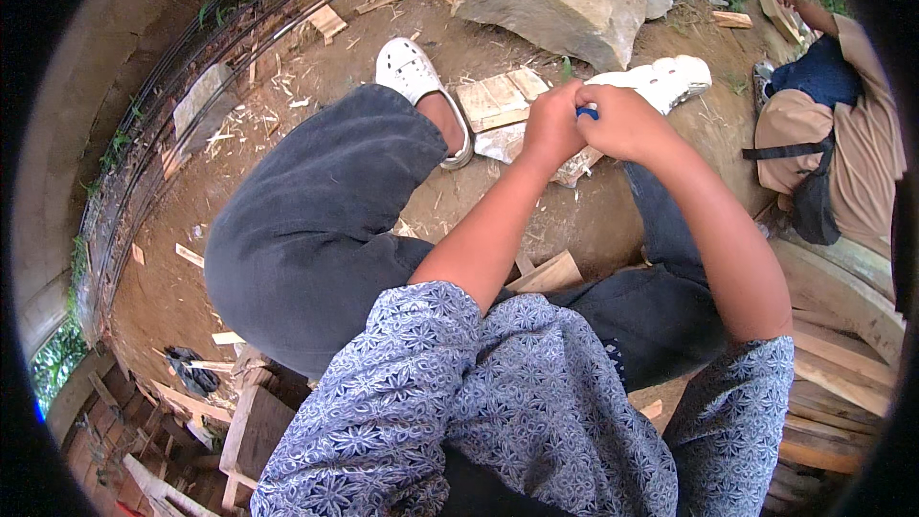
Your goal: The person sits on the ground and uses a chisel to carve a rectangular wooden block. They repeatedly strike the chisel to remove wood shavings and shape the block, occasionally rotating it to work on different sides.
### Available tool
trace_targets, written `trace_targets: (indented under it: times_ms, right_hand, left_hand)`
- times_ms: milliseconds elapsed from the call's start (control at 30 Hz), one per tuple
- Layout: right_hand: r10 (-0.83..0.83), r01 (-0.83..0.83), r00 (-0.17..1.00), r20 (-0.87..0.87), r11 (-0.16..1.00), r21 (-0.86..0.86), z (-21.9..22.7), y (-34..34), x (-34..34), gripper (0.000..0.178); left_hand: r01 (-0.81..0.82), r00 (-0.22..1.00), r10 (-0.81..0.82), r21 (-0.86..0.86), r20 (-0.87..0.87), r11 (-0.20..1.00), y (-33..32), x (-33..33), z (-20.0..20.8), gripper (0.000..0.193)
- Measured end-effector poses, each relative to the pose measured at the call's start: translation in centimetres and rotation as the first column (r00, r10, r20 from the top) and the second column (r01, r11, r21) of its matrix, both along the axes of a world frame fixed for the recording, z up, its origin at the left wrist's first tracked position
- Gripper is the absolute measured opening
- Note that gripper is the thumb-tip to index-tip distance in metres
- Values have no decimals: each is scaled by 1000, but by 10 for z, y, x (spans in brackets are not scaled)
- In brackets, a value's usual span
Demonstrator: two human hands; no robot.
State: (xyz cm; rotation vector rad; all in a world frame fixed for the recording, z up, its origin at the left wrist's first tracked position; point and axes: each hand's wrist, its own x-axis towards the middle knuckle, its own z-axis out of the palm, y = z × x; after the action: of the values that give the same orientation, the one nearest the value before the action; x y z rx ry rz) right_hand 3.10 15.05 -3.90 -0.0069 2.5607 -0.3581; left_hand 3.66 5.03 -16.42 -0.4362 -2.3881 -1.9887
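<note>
My left hand (555, 123) and my right hand (622, 123) meet in front of me between my shoes, both with fingers closed. A small blue thing (587, 112) peeks out at the right hand's curled fingers; most of it is hidden, so its kind does not show. What the left hand holds, if anything, is out of sight behind its back. Just beyond and left of the hands lies a pale wooden block (493, 103) on the ground. Below it, a whitish slab (503, 142) runs partly behind my left wrist.
A large boulder (550, 0) sits at the far side. Wood chips and offcuts litter the dirt, with a wedge of wood (548, 273) between my legs. Dark rods (144, 124) curve along the left wall. Another person (833, 124) is at the right, above stacked planks (833, 364).
</note>
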Motion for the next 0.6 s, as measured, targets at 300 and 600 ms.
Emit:
trace_targets:
  times_ms: [300,600]
  right_hand:
    - [80,-79,997,-16,996,28,-15,-7,-3,29]
    - [231,-231,973,-8,973,-8,-5,-16,-32,25]
  left_hand:
    - [-67,997,64,69,53,995,1,1,-21,21]
    - [-146,985,119,238,123,960,5,-9,-17,14]
